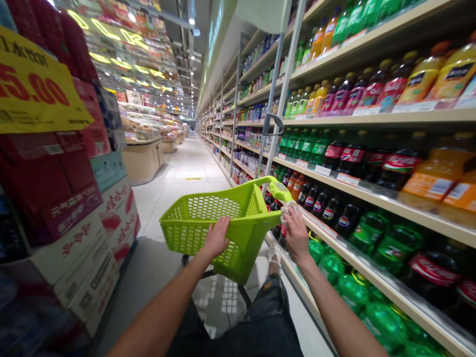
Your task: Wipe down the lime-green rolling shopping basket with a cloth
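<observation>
A lime-green plastic shopping cart (234, 270) with perforated sides stands in front of me, turned sideways, its handle (278, 191) toward the shelves on the right. My left hand (217, 237) is closed over the near rim of the basket, with the fingertips at the top edge. In my right hand (296, 233) is a crumpled whitish cloth (288, 210), pressed against the near end of the handle. The fingers are bent around the cloth, which is partly hidden behind them. Inside the visible part of the basket I see no goods.
Shelves (372, 116) full of soda bottles run along my right. On the left, stacked drink cartons (85, 263) rise beside a yellow price sign (37, 84). A tiled aisle (189, 153) leads away past display counters (143, 156). My shoe (274, 255) is by the lowest shelf.
</observation>
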The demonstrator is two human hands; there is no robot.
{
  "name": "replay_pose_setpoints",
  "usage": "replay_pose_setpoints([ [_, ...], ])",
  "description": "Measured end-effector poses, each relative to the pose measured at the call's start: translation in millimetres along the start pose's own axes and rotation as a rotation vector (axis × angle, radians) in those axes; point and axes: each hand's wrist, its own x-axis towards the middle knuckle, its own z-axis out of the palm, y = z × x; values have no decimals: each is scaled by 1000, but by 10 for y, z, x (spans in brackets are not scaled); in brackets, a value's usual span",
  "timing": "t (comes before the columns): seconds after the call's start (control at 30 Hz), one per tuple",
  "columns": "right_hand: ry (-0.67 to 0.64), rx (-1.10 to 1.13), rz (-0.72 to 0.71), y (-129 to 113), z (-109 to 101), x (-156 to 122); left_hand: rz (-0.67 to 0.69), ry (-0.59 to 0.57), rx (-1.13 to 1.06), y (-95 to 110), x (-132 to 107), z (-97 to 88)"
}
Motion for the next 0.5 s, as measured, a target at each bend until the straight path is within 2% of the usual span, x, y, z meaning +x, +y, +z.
replay_pose_setpoints([
  [0.1,-67,31,-104,-204,247,-403,2,-82,76,-41,-29,14],
  [0.2,-158,88,-227,-347,269,-619,6,-125,129,-25,-65,-3],
  [0.27,-137,98,-216,-341,176,-510,16,-135,168,-11,-84,-15],
  [0.33,-50,79,-146,-279,88,-288,10,-137,195,5,-99,-15],
  [0.4,7,56,-110,-223,88,-139,-10,-141,206,21,-110,-5],
  [0.43,3,48,-115,-213,129,-143,-20,-147,207,29,-112,1],
  [0.5,-61,46,-163,-239,265,-324,-23,-154,208,36,-111,9],
])
